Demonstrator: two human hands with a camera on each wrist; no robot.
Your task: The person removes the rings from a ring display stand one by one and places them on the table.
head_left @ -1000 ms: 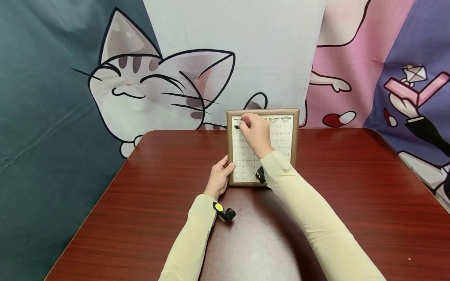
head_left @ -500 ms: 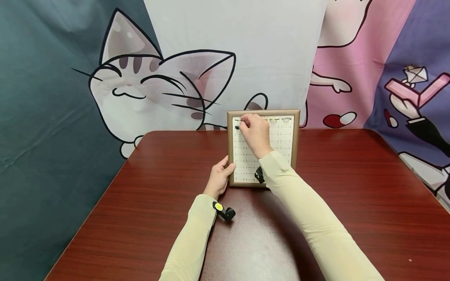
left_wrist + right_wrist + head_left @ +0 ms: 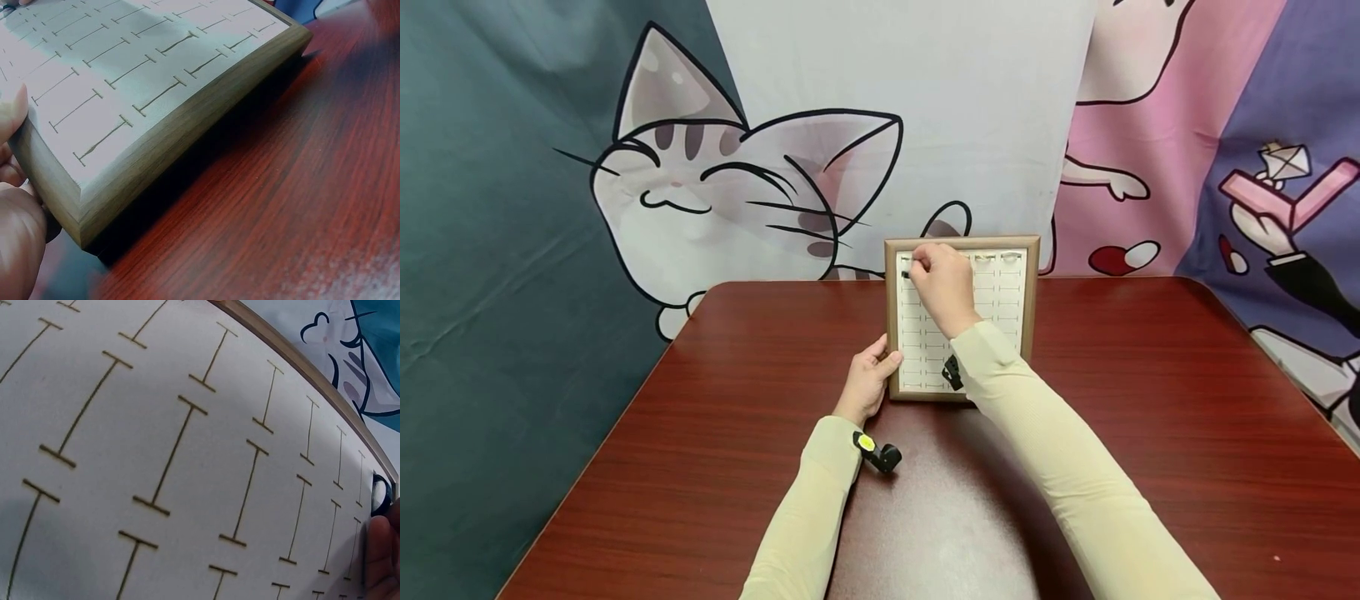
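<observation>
Our left hand (image 3: 867,379) grips the ring display tray's (image 3: 1030,283) near corner; our right hand (image 3: 942,279) pinches a dark ring (image 3: 906,273) at its top slot.

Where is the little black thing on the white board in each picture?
Head: the small black piece sits at the board's far left corner, by the right hand.
Left wrist: not in it; only the slotted board and the left hand holding its corner.
Right wrist: far right edge, above a fingertip.
Shared landmark: the wooden frame around the white slots.
</observation>
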